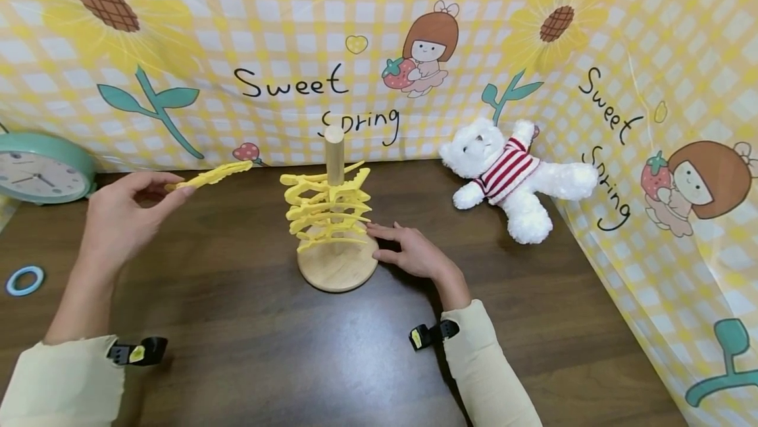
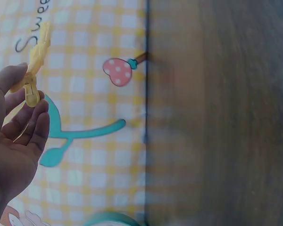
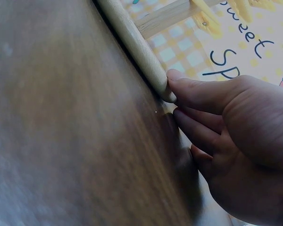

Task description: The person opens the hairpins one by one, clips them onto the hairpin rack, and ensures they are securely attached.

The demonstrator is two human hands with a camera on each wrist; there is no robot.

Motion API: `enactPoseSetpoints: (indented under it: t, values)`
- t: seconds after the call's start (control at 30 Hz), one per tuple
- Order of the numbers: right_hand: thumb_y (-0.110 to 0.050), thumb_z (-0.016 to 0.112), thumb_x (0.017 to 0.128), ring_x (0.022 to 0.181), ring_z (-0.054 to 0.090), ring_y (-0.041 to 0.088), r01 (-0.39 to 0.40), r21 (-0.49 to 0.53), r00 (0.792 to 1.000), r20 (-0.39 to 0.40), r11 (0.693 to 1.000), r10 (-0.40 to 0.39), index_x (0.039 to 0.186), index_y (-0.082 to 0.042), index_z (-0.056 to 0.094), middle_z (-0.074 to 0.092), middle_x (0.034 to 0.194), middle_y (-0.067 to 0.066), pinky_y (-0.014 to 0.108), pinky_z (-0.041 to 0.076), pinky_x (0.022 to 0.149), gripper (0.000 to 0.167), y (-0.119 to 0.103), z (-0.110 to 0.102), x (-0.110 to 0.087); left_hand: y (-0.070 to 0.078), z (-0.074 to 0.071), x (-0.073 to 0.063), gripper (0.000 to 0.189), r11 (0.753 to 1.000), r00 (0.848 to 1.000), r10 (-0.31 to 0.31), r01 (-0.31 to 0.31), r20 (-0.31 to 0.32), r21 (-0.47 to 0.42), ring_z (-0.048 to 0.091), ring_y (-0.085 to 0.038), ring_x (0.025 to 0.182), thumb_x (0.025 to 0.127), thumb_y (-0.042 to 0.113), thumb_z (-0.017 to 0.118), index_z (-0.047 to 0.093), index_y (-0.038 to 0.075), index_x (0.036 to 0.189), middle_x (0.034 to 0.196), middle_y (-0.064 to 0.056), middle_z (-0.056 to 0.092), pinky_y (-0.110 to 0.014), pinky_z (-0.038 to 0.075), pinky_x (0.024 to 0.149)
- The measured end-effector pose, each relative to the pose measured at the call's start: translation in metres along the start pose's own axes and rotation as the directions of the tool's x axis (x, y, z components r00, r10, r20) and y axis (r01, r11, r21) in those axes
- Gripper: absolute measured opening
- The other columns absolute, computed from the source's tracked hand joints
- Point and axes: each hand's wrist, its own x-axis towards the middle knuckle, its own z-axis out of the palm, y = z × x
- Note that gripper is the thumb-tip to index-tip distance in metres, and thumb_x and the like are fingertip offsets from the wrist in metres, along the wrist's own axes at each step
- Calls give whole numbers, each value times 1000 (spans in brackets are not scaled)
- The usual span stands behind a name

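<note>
My left hand is raised at the left and pinches a yellow clip-like plastic piece between thumb and fingers. In the left wrist view the piece points up from the fingertips. A wooden stand, with a round base and upright post, is in the middle of the table. Several similar yellow pieces sit one above another around its post. At the base's right edge, my right hand touches the rim with extended thumb and fingers. The right wrist view shows the thumb against the base's edge.
A white teddy bear in a striped shirt lies at the back right. At the far left stand a green alarm clock and, nearer, a blue ring. Yellow checked cloth encloses the table's back and right side.
</note>
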Motion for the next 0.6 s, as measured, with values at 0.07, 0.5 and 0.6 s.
enactPoseSetpoints:
  t: [0.07,0.5,0.6]
  values:
    - [-18,67,100,150,24,35,5,0,1000,2,1000,-5,147,-8,53,45,155,4,43,14,123,51,0,0,0,5,1,0,35,1000,1000,12,-12,-5,-6,53,8,77,90,36,79,75,6,109,81,31,56,-8,40,65]
    - [-18,67,100,150,23,36,-6,3,1000,-1,1000,6,148,-9,53,46,154,3,42,15,122,51,1,0,1,33,-1,-7,23,984,985,150,-157,-89,-83,55,8,78,87,19,83,76,3,103,85,29,59,-9,39,70]
    - [-18,67,100,150,23,36,-5,6,1000,-2,1000,5,147,-9,53,45,154,3,42,15,122,50,1,-1,0,40,-1,-7,21,975,977,189,-198,-100,-99,55,6,79,86,15,83,77,3,101,85,26,60,-9,39,72]
